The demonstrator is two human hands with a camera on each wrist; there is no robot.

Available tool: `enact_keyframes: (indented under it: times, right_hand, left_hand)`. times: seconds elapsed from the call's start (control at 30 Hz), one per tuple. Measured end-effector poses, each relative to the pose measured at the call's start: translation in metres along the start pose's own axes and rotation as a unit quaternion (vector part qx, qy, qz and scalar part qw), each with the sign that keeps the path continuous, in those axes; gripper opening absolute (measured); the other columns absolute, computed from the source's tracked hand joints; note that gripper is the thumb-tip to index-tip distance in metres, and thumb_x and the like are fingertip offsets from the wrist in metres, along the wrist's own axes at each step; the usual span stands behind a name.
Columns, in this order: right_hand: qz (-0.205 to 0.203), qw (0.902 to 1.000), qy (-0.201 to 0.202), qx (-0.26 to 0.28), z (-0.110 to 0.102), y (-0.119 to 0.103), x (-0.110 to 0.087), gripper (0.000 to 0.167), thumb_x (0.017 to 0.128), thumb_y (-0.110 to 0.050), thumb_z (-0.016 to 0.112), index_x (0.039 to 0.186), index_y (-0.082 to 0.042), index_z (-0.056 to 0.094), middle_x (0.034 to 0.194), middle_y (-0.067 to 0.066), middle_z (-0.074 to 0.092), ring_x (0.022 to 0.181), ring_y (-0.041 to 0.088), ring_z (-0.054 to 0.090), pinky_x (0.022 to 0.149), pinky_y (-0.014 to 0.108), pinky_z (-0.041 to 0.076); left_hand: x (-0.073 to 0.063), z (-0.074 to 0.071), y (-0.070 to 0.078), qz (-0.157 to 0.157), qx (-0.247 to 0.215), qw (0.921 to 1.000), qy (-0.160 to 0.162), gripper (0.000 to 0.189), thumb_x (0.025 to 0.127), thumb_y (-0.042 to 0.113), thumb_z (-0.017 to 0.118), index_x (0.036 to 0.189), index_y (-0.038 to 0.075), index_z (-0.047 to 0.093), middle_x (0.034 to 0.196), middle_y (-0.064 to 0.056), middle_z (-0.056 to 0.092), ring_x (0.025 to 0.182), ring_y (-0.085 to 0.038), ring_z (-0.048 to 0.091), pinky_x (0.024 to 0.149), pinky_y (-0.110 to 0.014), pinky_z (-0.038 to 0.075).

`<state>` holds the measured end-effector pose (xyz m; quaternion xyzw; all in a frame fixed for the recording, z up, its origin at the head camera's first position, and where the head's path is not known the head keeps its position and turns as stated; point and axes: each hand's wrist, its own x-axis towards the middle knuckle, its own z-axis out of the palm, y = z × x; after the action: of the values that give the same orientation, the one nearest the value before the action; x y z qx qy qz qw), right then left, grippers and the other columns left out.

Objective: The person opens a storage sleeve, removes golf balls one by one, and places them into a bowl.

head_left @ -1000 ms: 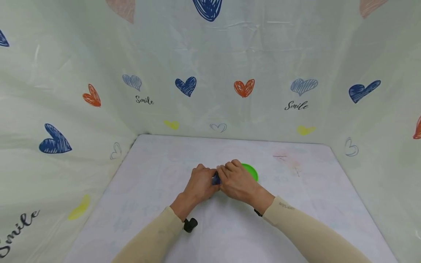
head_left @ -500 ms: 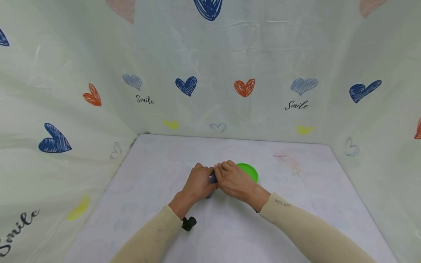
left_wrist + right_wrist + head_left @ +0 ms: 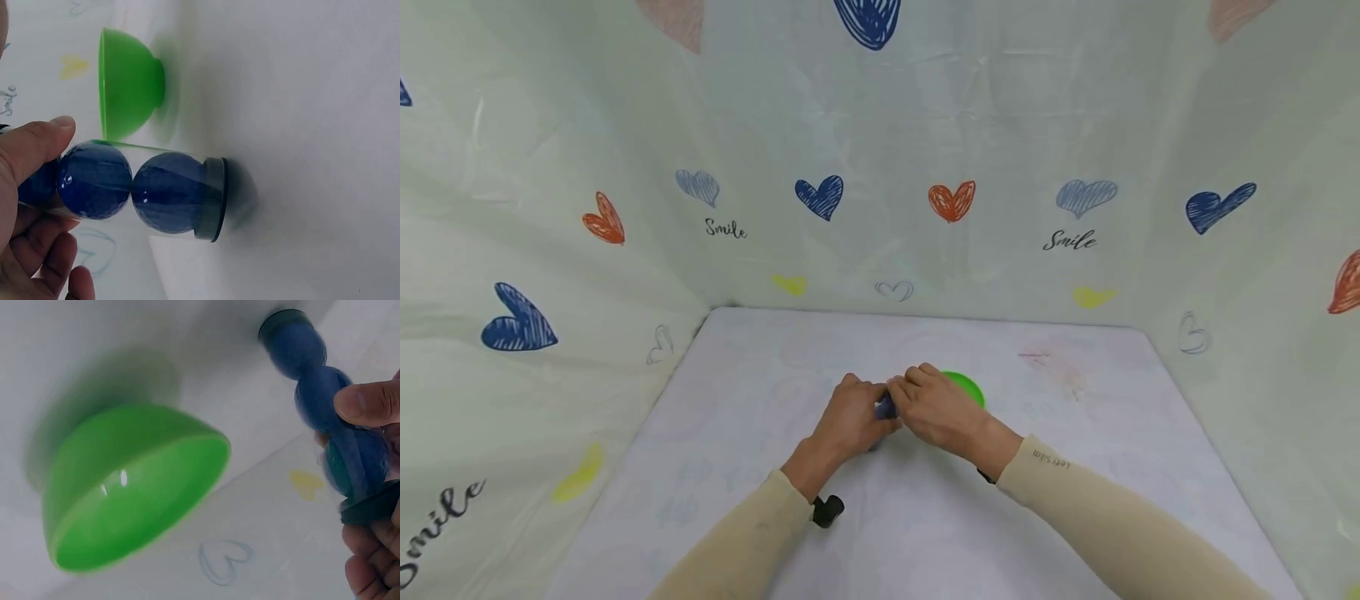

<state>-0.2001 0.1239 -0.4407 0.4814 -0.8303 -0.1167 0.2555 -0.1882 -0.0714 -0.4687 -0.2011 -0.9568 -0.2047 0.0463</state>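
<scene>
A clear plastic tube with dark end caps stands upright on the table, holding blue dimpled balls stacked in a column. My left hand grips its upper part, the thumb along the side and the fingers behind. At the top, my right hand has its fingers curled round the dark lid, which sits on the tube's mouth in the right wrist view. Just to the right and behind stands a green bowl, upright on the table, partly hidden by my right hand in the head view.
The white table carries reddish marks at its right rear. A pale curtain printed with hearts and words hangs behind the table and along both sides. A black wrist camera sits below my left wrist.
Both hands have shifted slightly left with the tube's top, and more of the bowl shows. My right forearm has rolled a little. The grips look the same.
</scene>
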Motion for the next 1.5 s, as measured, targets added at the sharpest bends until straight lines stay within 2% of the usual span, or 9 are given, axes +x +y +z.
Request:
enact_keyframes:
  times: [0.1,0.3,0.53,0.87,1.13,1.2,1.3,1.43,1.5]
  right_hand:
    - [0.031,0.9986,0.028,0.031,0.005,-0.004,-0.005,0.040,0.094,-0.026,0.080,0.126,-0.004,0.073,0.120,0.005,0.077,0.104,0.021,0.066,0.089,0.033,0.052]
    - [0.100,0.9872,0.083,0.092,0.010,-0.005,-0.007,0.030,0.097,-0.034,0.069,0.113,-0.010,0.075,0.121,0.004,0.075,0.113,0.027,0.063,0.094,0.046,0.050]
    - [0.154,0.9786,0.051,0.127,0.013,-0.002,-0.006,0.045,0.097,-0.049,0.066,0.116,-0.009,0.074,0.112,0.004,0.073,0.108,0.026,0.061,0.092,0.046,0.046]
    - [0.161,0.9741,0.043,0.152,0.010,0.000,-0.004,0.038,0.095,-0.046,0.068,0.101,-0.010,0.075,0.101,0.003,0.072,0.100,0.024,0.059,0.091,0.045,0.044]
    - [0.167,0.9727,0.028,0.159,0.010,-0.001,-0.003,0.038,0.093,-0.046,0.067,0.099,-0.009,0.074,0.099,0.003,0.070,0.099,0.023,0.056,0.091,0.044,0.043]
    - [0.168,0.9722,0.030,0.161,0.010,-0.001,-0.003,0.038,0.093,-0.046,0.068,0.098,-0.009,0.073,0.098,0.003,0.069,0.098,0.023,0.056,0.090,0.043,0.043]
    - [0.166,0.9721,0.032,0.163,0.010,-0.001,-0.003,0.038,0.092,-0.046,0.069,0.098,-0.009,0.073,0.098,0.003,0.069,0.097,0.023,0.055,0.088,0.043,0.043]
    - [0.170,0.9694,0.038,0.173,0.011,0.000,-0.002,0.038,0.089,-0.046,0.072,0.099,-0.008,0.073,0.097,0.003,0.069,0.097,0.023,0.056,0.089,0.043,0.042]
    - [0.173,0.9675,0.041,0.180,0.011,0.000,-0.001,0.038,0.088,-0.045,0.073,0.099,-0.008,0.072,0.097,0.003,0.068,0.097,0.023,0.056,0.089,0.043,0.042]
  left_hand:
    - [-0.002,0.000,-0.001,-0.022,-0.018,0.9995,-0.012,0.043,0.089,0.038,0.084,0.123,0.013,0.076,0.108,-0.004,0.080,0.091,-0.020,0.053,0.086,-0.037,0.048]
    - [-0.003,0.001,-0.002,-0.008,-0.010,0.9999,0.004,0.037,0.090,0.039,0.083,0.115,0.013,0.078,0.102,-0.003,0.079,0.087,-0.019,0.052,0.081,-0.035,0.047]
    - [-0.005,-0.001,-0.006,0.009,-0.012,0.9998,0.011,0.030,0.088,0.037,0.084,0.106,0.014,0.076,0.095,0.001,0.076,0.085,-0.018,0.048,0.077,-0.033,0.042]
    - [-0.008,-0.001,-0.009,0.024,-0.011,0.9996,0.014,0.034,0.089,0.037,0.084,0.112,0.013,0.075,0.098,0.001,0.077,0.090,-0.020,0.053,0.080,-0.037,0.046]
    - [-0.008,0.003,-0.007,0.004,-0.002,1.0000,0.006,0.052,0.089,0.036,0.084,0.130,0.009,0.068,0.116,-0.003,0.076,0.113,-0.026,0.058,0.099,-0.049,0.046]
    - [-0.009,0.004,-0.006,0.006,0.015,0.9997,0.018,0.053,0.088,0.038,0.084,0.129,0.009,0.066,0.116,-0.004,0.075,0.116,-0.028,0.057,0.100,-0.051,0.045]
    - [-0.010,0.007,-0.006,0.028,0.062,0.9957,0.062,0.050,0.085,0.041,0.085,0.120,0.010,0.067,0.114,-0.005,0.073,0.114,-0.029,0.056,0.097,-0.051,0.044]
    - [-0.011,0.010,-0.007,0.067,0.124,0.9804,0.138,0.049,0.080,0.044,0.089,0.110,0.012,0.068,0.108,-0.004,0.068,0.108,-0.029,0.055,0.093,-0.049,0.042]
    - [-0.010,0.011,-0.008,0.081,0.142,0.9731,0.162,0.050,0.077,0.045,0.090,0.107,0.012,0.068,0.105,-0.004,0.067,0.105,-0.028,0.054,0.092,-0.049,0.042]
